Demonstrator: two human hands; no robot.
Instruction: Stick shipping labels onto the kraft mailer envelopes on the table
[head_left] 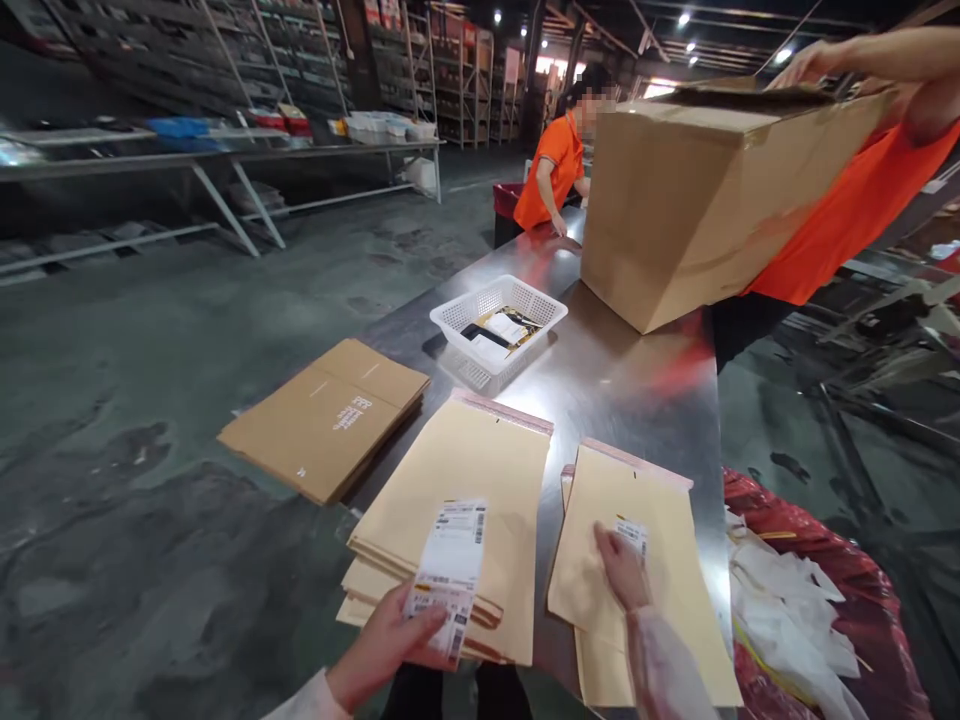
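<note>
My left hand grips a strip of printed shipping labels between thumb and fingers. The strip hangs over a stack of large yellow padded envelopes. My right hand is closed, its fingers against a small shipping label on a narrower padded envelope. That envelope lies on others like it at the right side of the steel table. Part of the small label is hidden by my fingers, and I cannot tell whether it is fully stuck down.
Flat brown cardboard boxes are stacked at the table's left edge. Behind the envelopes sits a white basket with packets. A person in orange holds a large carton over the steel table; another leans farther back. A red-lined bin stands at right.
</note>
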